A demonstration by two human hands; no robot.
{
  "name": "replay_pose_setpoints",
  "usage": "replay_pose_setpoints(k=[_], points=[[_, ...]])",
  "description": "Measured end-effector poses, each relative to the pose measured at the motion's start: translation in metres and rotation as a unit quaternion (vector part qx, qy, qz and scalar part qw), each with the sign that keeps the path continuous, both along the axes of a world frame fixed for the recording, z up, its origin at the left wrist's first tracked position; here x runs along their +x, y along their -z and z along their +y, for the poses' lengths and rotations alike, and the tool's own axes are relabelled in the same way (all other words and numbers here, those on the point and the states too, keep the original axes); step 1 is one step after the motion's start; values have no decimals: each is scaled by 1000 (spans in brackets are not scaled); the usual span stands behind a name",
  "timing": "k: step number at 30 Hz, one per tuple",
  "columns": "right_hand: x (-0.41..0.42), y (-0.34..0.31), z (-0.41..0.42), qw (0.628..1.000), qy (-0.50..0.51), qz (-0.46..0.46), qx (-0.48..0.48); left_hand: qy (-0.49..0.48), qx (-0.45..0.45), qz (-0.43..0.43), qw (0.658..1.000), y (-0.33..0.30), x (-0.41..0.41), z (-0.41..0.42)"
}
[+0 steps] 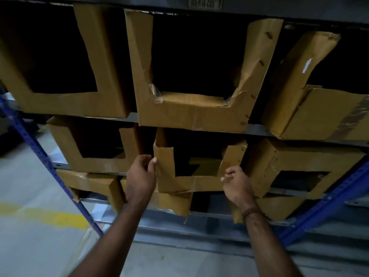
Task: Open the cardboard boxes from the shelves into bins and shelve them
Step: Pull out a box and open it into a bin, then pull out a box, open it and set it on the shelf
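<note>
Looks light and probably empty: the box (pixel 191 182), thin brown cardboard with its front cut away into a bin opening, dark inside, contents not visible. Stiff only along the folded corners; soft and creased at the cut edges, with the low front lip already bent. Not slippery, but easy to tear or buckle if pulled by one thin flap. Best taken at the two front corners, low down, where the side walls meet the front lip.

Sits on the middle shelf (pixel 257 129) of the rack, between two other cut boxes, its front sticking out a little past the shelf edge. More such boxes above and below.

Left hand (pixel 139 172) at the left front corner, thumb pressed on the front face of the upright flap, fingers curled toward the side wall; full grip probably, yet not certain. Right hand (pixel 236 181) at the right front corner, fingers curled over the cut edge and holding it. Hands well apart, one on each side of the box, arms reaching up from below.
</note>
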State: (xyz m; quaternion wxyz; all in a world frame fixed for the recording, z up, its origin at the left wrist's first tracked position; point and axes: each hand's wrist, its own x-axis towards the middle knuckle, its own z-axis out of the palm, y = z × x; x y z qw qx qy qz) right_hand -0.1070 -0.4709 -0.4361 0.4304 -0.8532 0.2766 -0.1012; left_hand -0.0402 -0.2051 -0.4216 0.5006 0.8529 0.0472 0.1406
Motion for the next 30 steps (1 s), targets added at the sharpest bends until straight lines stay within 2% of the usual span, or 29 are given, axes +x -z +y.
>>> replay_pose_setpoints(k=[5,9,11,15,19,21,26,30], points=[[18,3,-22,994,-102,46,-6,-35,-15,59,998,4,36,-19],[14,2,-42,995,-96,10,19,-128,-92,16,987,1,30,-51],[7,-5,-52,996,-78,-17,35,-134,-129,4,983,-2,9,-80],[-7,-18,-78,994,-60,-67,63,-6,-161,-23,987,-7,-37,-151],[-24,-23,-106,993,-3,-102,57,110,-109,-55,986,-6,-58,-215],[-33,-21,-120,995,18,-90,41,150,-84,-64,983,-7,-62,-244],[-55,-1,-165,991,128,-33,32,204,-80,-18,975,-10,-68,-310],[-65,9,-202,962,264,-61,43,194,-145,-1,970,-6,-76,-346]])
